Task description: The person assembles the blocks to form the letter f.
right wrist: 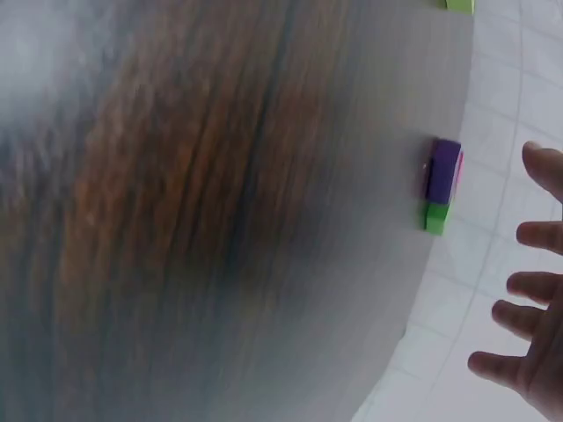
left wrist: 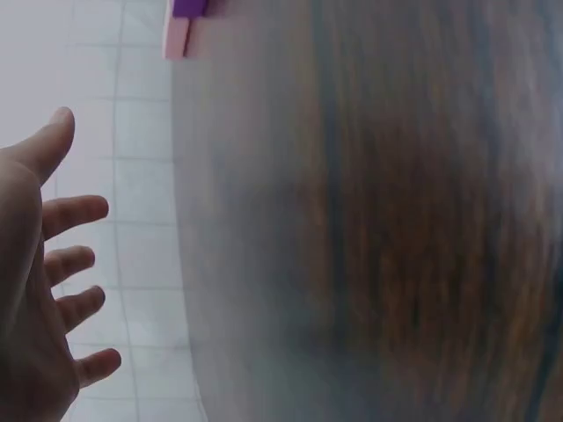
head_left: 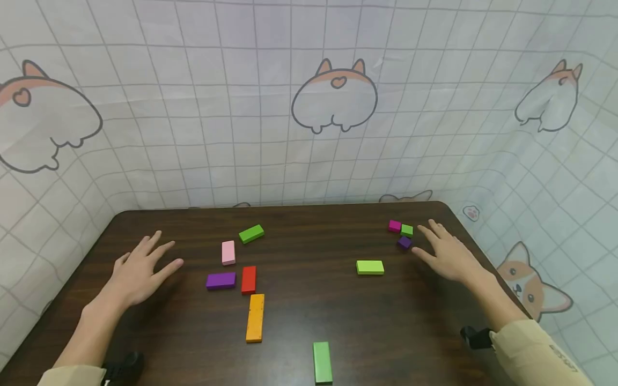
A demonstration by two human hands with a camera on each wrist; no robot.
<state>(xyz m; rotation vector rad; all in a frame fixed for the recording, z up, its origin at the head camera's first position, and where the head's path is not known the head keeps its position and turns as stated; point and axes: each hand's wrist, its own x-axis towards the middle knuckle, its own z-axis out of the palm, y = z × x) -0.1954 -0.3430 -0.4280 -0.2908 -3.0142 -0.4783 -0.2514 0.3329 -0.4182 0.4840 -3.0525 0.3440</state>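
Observation:
My left hand (head_left: pixel 137 276) is spread above the left part of the table, holding nothing; the purple block (head_left: pixel 221 281) and the pink block (head_left: pixel 228 252) lie to its right. On the other side, my right hand (head_left: pixel 449 254) hovers with straight, parted fingers and nothing in them. Just left of its fingertips sit three small blocks close together: magenta (head_left: pixel 395 226), green (head_left: pixel 407 230) and dark purple (head_left: pixel 404 243). A lime block (head_left: pixel 370 267) lies further left and nearer. Both wrist views show an open-fingered hand, the left (left wrist: pixel 53 290) and the right (right wrist: pixel 537 299), apart from any block.
Toward the table's middle left lie a red block (head_left: pixel 249 280), an orange block (head_left: pixel 255 318) and a bright green block (head_left: pixel 251 234). A longer green block (head_left: pixel 322 363) rests by the near edge. Behind the dark wooden table (head_left: pixel 309 241) hangs a grid-patterned cloth (head_left: pixel 270 150).

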